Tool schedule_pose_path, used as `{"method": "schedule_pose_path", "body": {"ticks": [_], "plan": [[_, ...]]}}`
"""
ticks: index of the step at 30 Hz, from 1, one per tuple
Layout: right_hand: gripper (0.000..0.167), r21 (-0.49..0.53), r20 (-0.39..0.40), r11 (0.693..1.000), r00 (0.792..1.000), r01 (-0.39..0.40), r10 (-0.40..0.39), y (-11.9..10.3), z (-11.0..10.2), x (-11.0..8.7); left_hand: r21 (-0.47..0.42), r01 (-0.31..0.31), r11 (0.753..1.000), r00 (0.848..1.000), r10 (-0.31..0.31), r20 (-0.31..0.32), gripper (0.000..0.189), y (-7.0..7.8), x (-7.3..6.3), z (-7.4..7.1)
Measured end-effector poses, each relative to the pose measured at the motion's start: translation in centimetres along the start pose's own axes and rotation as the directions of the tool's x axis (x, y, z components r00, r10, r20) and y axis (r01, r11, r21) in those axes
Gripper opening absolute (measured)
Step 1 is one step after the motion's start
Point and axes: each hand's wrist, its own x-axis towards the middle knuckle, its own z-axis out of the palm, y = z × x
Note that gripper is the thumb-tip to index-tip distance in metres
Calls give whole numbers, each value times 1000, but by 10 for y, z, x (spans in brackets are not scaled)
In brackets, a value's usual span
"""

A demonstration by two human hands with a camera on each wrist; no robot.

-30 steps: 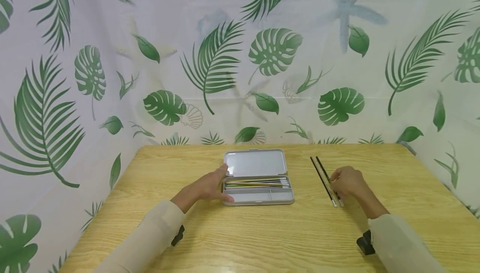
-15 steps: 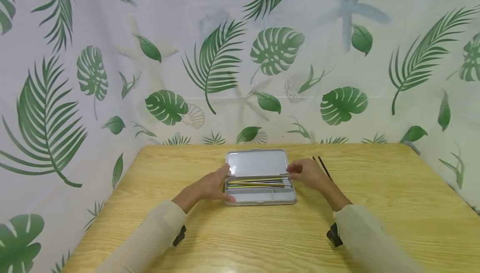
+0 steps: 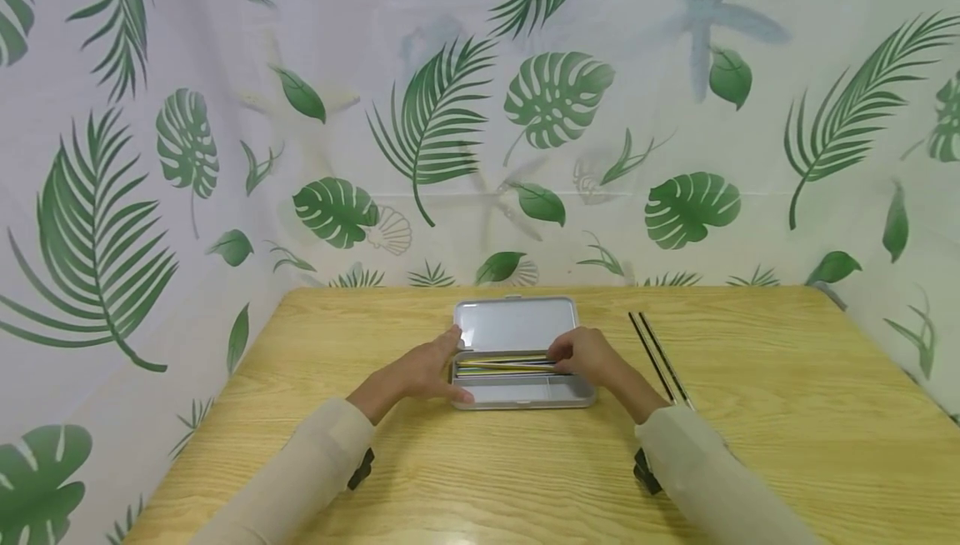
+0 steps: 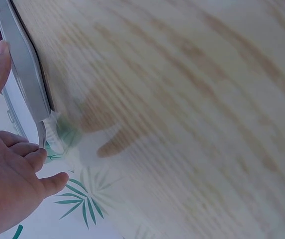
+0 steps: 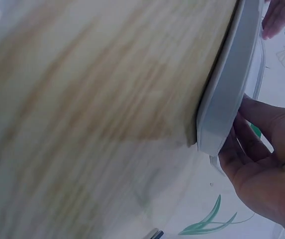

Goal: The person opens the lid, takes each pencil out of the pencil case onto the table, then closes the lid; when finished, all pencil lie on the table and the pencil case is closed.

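Observation:
A grey pencil case (image 3: 501,404) lies with its lid (image 3: 517,324) laid back on the wooden table. Several yellow, white and dark pencils (image 3: 498,364) fill its rear compartment. At the case's left end is my left hand (image 3: 420,372), thumb on the front rim and fingers spread toward the hinge side. My right hand (image 3: 588,357) reaches in over the right end, its bent fingers covering the pencils' ends; whether they pinch one is hidden. In the right wrist view, fingers (image 5: 246,134) bend over the end wall (image 5: 227,89).
Two dark pencils (image 3: 651,353) lie side by side on the table (image 3: 480,470), right of the case. The case's front compartments (image 3: 502,392) hold nothing visible. A leaf-patterned cloth (image 3: 465,153) hangs behind and along both sides.
My right hand has moved left from the two pencils on the table to the case and reached into its right end. The left hand has stayed at the left end.

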Motion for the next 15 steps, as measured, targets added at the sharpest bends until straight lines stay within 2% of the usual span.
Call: {"method": "schedule_pose_path", "body": {"ticks": [11,15], "plan": [[8,-88,-9,996,1000,-15,14,-2,5,4,-32,-5,999,1000,5,-9,114,0,-1,-1],[7,-84,-12,996,1000,-11,10,-2,6,3,-36,1,999,1000,-1,-7,115,0,-1,0]]}}
